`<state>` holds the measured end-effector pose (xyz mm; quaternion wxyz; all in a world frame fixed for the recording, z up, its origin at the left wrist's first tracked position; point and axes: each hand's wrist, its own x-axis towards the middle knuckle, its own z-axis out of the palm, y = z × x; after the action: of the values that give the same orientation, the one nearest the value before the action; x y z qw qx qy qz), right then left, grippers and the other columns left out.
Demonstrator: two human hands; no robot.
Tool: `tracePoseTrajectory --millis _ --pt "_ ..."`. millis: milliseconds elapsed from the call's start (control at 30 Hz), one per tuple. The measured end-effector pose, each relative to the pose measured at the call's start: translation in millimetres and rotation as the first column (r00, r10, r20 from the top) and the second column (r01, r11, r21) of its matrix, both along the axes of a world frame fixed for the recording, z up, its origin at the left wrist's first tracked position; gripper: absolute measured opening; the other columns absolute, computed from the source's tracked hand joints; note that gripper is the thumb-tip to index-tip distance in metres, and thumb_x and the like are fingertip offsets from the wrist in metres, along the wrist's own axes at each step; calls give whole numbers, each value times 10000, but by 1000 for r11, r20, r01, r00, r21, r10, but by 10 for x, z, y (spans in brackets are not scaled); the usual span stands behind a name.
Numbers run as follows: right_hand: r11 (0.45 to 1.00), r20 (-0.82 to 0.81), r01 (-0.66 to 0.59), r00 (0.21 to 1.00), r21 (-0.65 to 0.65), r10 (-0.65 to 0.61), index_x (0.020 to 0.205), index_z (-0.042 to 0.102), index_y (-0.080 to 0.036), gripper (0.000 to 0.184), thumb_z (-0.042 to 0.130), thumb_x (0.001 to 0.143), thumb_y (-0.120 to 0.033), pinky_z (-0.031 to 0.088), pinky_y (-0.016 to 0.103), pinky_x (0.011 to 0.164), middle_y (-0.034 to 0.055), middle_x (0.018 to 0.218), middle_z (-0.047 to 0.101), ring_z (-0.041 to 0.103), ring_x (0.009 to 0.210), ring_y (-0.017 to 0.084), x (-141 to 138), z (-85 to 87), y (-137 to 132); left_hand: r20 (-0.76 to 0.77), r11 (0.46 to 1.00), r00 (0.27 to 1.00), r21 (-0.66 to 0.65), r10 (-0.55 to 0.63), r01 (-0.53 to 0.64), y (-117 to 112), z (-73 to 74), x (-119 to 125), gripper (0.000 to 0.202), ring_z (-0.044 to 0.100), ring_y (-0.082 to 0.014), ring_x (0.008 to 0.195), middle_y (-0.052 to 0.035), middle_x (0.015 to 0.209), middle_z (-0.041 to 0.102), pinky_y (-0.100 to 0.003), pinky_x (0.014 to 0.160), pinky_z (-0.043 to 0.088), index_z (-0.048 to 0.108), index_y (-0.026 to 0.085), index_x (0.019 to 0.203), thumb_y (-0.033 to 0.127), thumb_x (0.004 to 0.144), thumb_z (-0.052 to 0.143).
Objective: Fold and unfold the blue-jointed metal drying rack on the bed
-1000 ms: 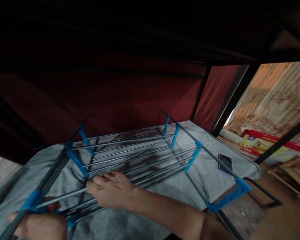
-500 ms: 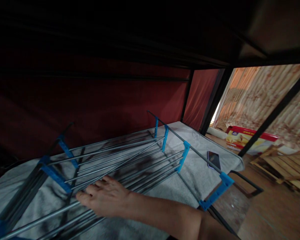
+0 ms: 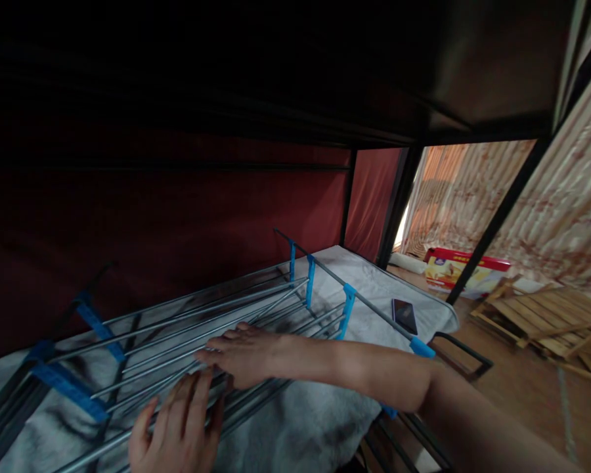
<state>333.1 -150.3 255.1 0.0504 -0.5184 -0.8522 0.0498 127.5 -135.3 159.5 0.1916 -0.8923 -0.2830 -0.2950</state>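
A metal clothes drying rack with blue plastic brackets (image 3: pixel 69 391) lies across a bed with a pale grey fleecy cover (image 3: pixel 362 279). My right hand (image 3: pixel 249 355) reaches in from the right over the rack's middle, its fingers bent over the thin rods. Just below and left of it, my left hand (image 3: pixel 175 427) rests on the nearer rods with its fingers stretched out. The two hands nearly touch. My right forearm hides part of the rack's right end, and both palms are out of sight.
A phone (image 3: pixel 404 316) lies on the bed's right part. Dark bed-frame posts (image 3: pixel 401 197) and a low upper bunk (image 3: pixel 276 79) surround the rack. Dark red cloth (image 3: pixel 217 210) hangs behind. On the floor are a red and yellow box (image 3: pixel 453 272) and a folded wooden slatted piece (image 3: pixel 551 318).
My left hand has come into view at the bottom and laid itself on the rods. My right hand has moved right and slightly up along the rack. The view has shifted somewhat.
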Motion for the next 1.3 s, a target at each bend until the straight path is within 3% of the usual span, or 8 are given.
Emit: tracePoseTrajectory --millis 133,233,333,433,567,633,767,1300 --pt "993 -244 -26 970 -113 -2 1535 498 -191 688 699 948 -488 425 337 1173 119 1598 517 506 1454 215 812 365 -336 -123 999 991 11 -50 52 90 99 268 401 682 -335 1057 -153 1183 751 -557 1057 440 716 223 1283 168 955 492" --pt "964 -455 265 858 -7 -239 1420 632 -224 461 662 979 -352 435 323 1146 58 1454 648 600 1331 171 1525 543 -625 -198 998 978 -21 -64 61 119 118 450 460 702 -270 901 -107 984 768 -443 916 513 741 177 1242 39 920 444" --pt "735 -725 673 466 -83 -508 1163 770 -206 249 656 971 -317 466 361 1117 57 1248 751 659 1212 199 2117 460 -874 -190 998 980 -43 -60 53 146 83 540 513 708 -238 864 -87 951 764 -383 837 534 760 196 1212 -13 891 418" --pt "562 -802 780 136 -276 -582 998 779 -146 286 571 1012 -342 537 367 988 104 1056 785 717 1030 208 2384 145 -1041 -137 998 989 -24 -59 56 176 56 524 497 706 -235 853 -83 942 760 -379 831 543 763 224 1218 24 902 436" --pt "625 -779 484 -236 -612 -580 1011 734 -117 440 432 1068 -432 582 313 783 110 895 779 723 767 177 2330 -286 -1078 -104 996 991 -2 -86 86 208 118 485 442 699 -234 790 -81 908 755 -380 786 536 772 217 1193 77 925 450" --pt "668 -759 364 -367 -649 -538 1036 717 -131 410 441 1058 -432 584 291 727 89 853 767 710 727 176 2281 -404 -1051 -95 996 991 9 -92 93 219 157 484 431 695 -231 771 -81 900 753 -376 770 525 770 212 1193 95 941 441" --pt "729 -770 298 -419 -616 -480 997 722 -135 326 469 1029 -338 547 234 682 50 770 726 685 697 146 2272 -483 -1018 -95 992 989 53 -113 119 231 179 475 443 689 -221 757 -71 867 748 -364 762 505 773 223 1184 94 948 420" --pt "700 -758 313 -400 -641 -515 881 741 -169 239 567 922 -328 490 238 610 2 653 673 606 589 130 2236 -524 -940 -122 993 986 31 -111 115 282 29 294 478 672 -180 774 -45 897 740 -344 780 492 742 232 1275 35 970 431"
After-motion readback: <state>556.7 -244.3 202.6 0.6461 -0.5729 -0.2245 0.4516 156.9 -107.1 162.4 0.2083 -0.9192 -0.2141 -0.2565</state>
